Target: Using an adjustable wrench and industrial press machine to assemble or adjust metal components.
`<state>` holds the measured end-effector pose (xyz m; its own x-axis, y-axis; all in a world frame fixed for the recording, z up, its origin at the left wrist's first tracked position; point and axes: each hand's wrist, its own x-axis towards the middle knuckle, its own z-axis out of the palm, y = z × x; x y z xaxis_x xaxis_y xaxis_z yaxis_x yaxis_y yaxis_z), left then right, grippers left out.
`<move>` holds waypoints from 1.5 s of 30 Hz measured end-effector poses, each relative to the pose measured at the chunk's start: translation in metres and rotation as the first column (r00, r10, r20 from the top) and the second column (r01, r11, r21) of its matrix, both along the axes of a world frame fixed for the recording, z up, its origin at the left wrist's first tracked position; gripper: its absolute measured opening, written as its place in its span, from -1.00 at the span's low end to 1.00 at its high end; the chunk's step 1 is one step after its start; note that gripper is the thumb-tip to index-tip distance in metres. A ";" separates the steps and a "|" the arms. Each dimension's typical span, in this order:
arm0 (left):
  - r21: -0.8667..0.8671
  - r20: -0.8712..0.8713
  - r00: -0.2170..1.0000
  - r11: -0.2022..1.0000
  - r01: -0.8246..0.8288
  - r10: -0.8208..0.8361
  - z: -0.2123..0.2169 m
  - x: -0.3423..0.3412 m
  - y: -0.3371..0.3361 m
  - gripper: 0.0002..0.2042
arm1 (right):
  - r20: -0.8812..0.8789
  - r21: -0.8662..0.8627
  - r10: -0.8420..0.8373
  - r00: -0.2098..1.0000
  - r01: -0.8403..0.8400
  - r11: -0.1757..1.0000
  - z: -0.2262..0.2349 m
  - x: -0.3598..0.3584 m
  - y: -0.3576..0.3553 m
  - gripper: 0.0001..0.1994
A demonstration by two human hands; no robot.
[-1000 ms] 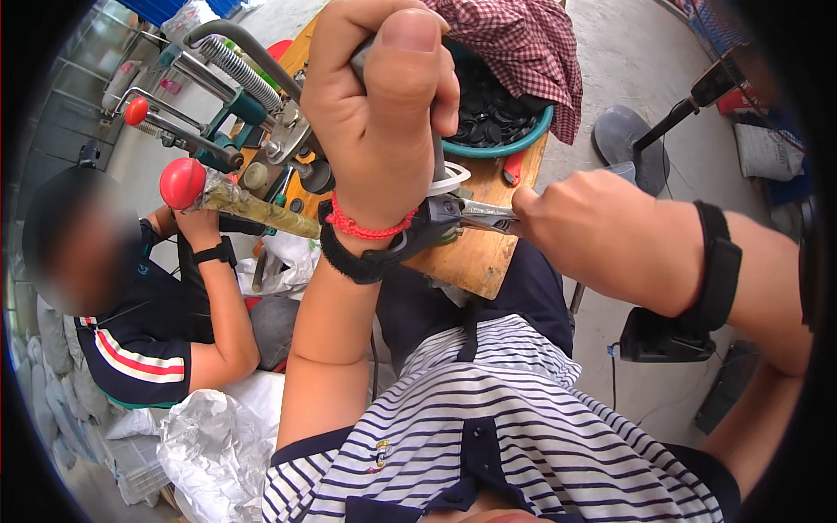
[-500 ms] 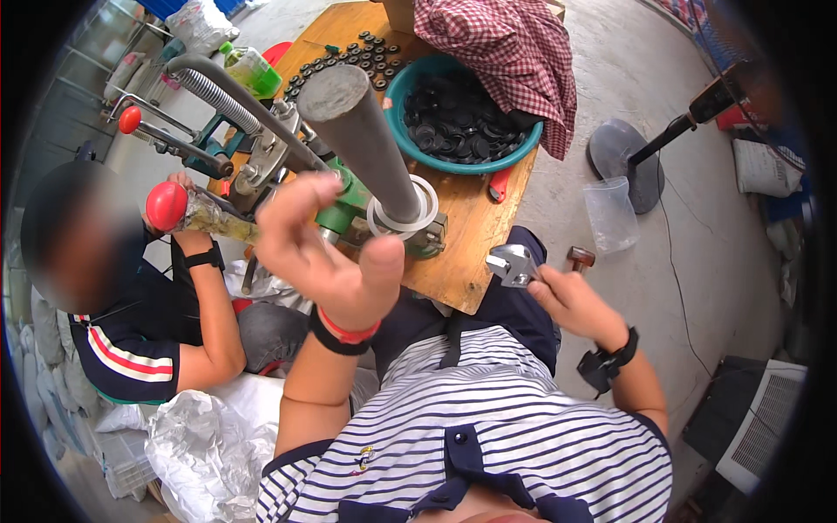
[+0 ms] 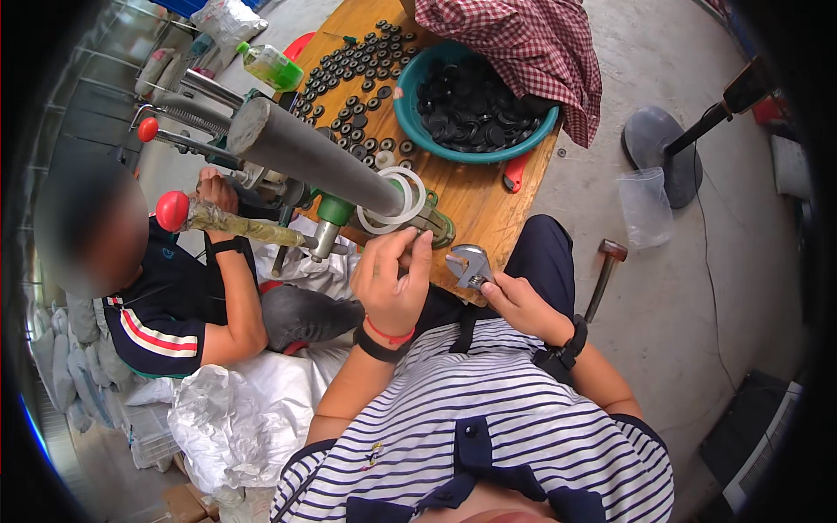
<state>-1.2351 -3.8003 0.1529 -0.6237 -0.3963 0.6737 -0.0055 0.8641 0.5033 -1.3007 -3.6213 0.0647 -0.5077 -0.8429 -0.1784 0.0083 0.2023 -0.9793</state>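
Observation:
My right hand (image 3: 526, 307) is closed round the handle of a silver adjustable wrench (image 3: 471, 264), its jaw end pointing up and left. My left hand (image 3: 392, 283) is just left of the wrench, in front of the green press base (image 3: 436, 225). Its fingers are loosely bent, with a gap to the thumb and nothing visible between them. A thick grey metal cylinder (image 3: 318, 157) leans up and left from the press, with white rings (image 3: 364, 218) round its lower end. The press lever (image 3: 244, 224), with a red ball knob, stretches toward the left.
A teal basin (image 3: 488, 157) of black discs stands on the wooden table (image 3: 475, 205), beside several small black rings and a checked cloth (image 3: 532, 44). A co-worker (image 3: 174, 305) sits at left. A hammer (image 3: 603, 270) and a stand with a round base (image 3: 649, 148) are at right.
My left hand has moved down and right from beside the cylinder toward the wrench. My right hand has brought the wrench slightly left. The view has shifted, and the cylinder appears farther left.

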 end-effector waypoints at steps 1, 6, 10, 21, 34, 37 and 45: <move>-0.022 0.007 1.000 1.000 0.019 -0.018 -0.001 0.000 -0.001 -0.82 | 0.022 0.004 -0.013 1.000 0.013 1.000 0.000 0.002 0.001 -0.73; 0.030 -0.072 0.997 0.999 0.016 -0.014 -0.010 -0.001 -0.006 -0.82 | -0.060 -0.044 -0.025 0.998 0.022 0.999 0.018 0.003 0.003 -0.76; 0.169 -0.059 0.995 0.981 0.090 -0.081 -0.003 0.003 -0.010 -0.83 | -0.286 -0.096 -0.045 0.957 0.018 0.995 0.047 -0.005 -0.002 -0.81; -0.126 0.031 0.997 0.989 0.075 -0.071 0.002 0.007 -0.016 -0.84 | -0.175 -0.055 -0.145 0.974 0.137 0.989 0.036 0.006 0.000 -0.79; 0.250 0.267 0.957 0.967 0.041 -0.110 0.003 0.012 -0.007 -0.68 | -0.488 0.001 -0.077 0.869 0.089 0.996 0.027 0.001 -0.011 -0.79; 0.292 0.299 0.950 0.956 0.004 -0.095 -0.014 0.027 -0.014 -0.66 | -0.567 0.009 -0.087 0.819 0.112 0.994 0.022 0.003 -0.020 -0.80; 0.517 0.198 0.945 0.847 0.126 -0.261 -0.043 0.034 -0.004 -0.79 | -0.582 -0.138 -0.267 0.768 0.231 0.963 0.012 0.012 -0.037 -0.86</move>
<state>-1.2009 -3.8041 0.1102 -0.8431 -0.4847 0.2330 -0.0487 0.5003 0.8645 -1.2891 -3.6582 0.0769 -0.6911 -0.6710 0.2684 -0.5319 0.2208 -0.8175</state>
